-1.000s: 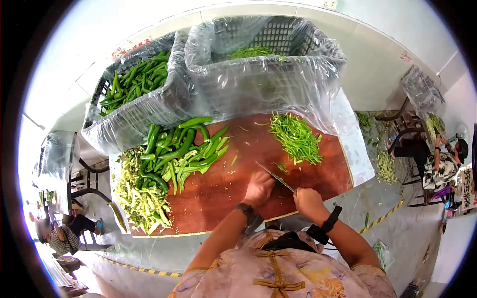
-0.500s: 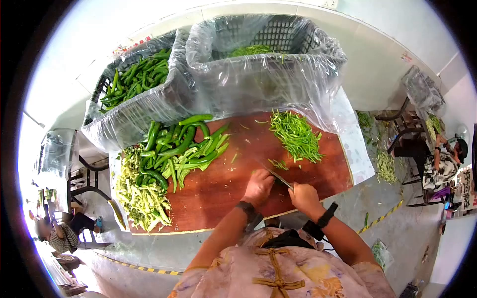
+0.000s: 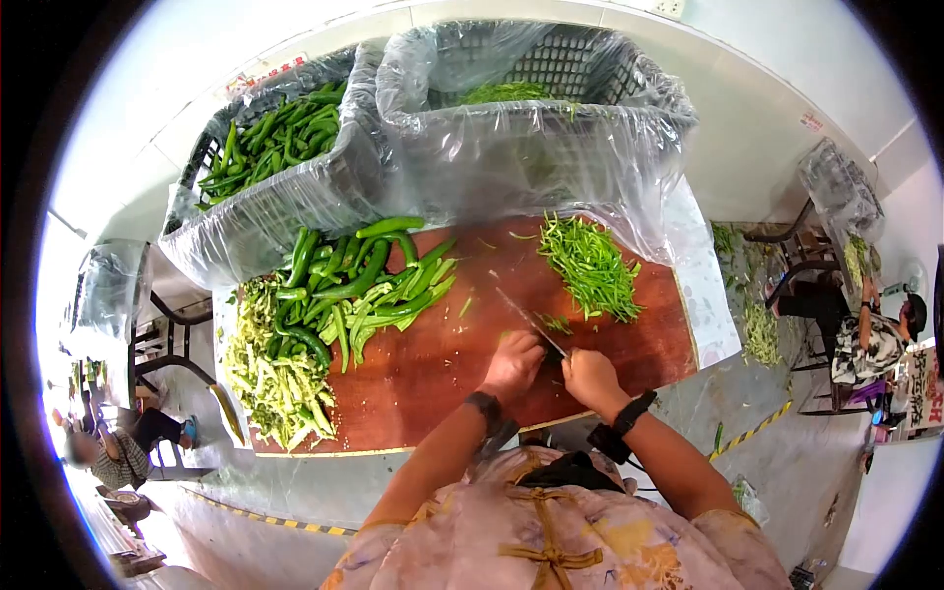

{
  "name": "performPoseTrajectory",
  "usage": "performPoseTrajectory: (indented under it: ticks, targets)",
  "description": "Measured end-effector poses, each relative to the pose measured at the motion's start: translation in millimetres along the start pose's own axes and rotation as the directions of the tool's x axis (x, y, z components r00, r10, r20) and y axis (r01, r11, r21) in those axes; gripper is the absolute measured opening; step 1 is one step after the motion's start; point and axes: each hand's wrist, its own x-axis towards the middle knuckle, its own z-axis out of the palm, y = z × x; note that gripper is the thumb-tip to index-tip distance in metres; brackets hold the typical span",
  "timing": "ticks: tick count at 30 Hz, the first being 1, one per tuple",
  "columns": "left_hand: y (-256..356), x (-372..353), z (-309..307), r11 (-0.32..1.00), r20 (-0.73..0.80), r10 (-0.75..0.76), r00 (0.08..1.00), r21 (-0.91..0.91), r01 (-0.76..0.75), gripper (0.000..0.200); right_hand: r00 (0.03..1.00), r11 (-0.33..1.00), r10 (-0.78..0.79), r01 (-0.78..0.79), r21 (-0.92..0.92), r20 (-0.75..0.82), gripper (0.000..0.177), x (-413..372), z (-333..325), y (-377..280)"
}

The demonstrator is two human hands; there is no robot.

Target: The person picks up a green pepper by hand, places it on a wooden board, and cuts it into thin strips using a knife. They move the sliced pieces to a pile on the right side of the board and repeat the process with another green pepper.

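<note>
My right hand (image 3: 593,380) is wrapped round the handle of a knife (image 3: 532,322), whose thin blade points up and left over the red-brown board (image 3: 423,393). Close beside it my left hand (image 3: 513,364) is closed, fingers curled down against the board. Whatever lies beneath those fingers is hidden. A few cut green strips (image 3: 556,323) rest just past the blade. Farther up the board is a heap of thin green pepper strips (image 3: 590,273). On the left lie whole and split green peppers (image 3: 362,285), beside a pile of pale pepper cores (image 3: 280,383).
Two plastic-lined crates stand along the back: the left crate (image 3: 285,202) holds green peppers, the right crate (image 3: 531,147) cut strips. Other people sit at far left (image 3: 123,457) and far right (image 3: 865,339). Scraps lie on the floor (image 3: 762,324) at right.
The knife and my right hand have shifted slightly left and up, and more of the blade shows beyond my left hand. My left hand stays nearly in place.
</note>
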Motion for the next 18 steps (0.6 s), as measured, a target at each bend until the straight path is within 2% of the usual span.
performPoseTrajectory:
  ticks: [5,7,10,12,18]
  targets:
    - [-2.9,-2.1,2.2,1.0,0.002,0.01,1.0,-0.018,-0.01,0.014,0.995,1.0,-0.028,0.029,0.009,-0.091,0.026,7.3,3.5,2.5]
    - [-0.2,-1.5,-3.0,0.992,-0.039,0.055,0.998,0.117,-0.05,0.015,0.989,0.998,-0.047,0.051,0.023,-0.143,0.026,2.5,-3.4,4.4]
    - [3.0,-1.2,-5.2,0.984,-0.015,0.031,0.999,0.178,-0.028,0.016,0.997,0.999,-0.039,0.039,-0.009,-0.069,0.024,-19.9,-13.4,7.6]
    - [1.2,-1.7,-4.8,0.986,0.001,0.022,1.0,0.165,-0.022,0.017,0.997,0.998,-0.066,0.065,-0.026,-0.044,0.021,-32.1,-14.8,7.4]
    - [-1.4,-2.9,-4.3,0.99,0.01,0.008,1.0,0.138,-0.009,0.017,0.998,0.998,0.002,0.002,-0.058,0.059,0.019,-37.0,-24.0,2.5]
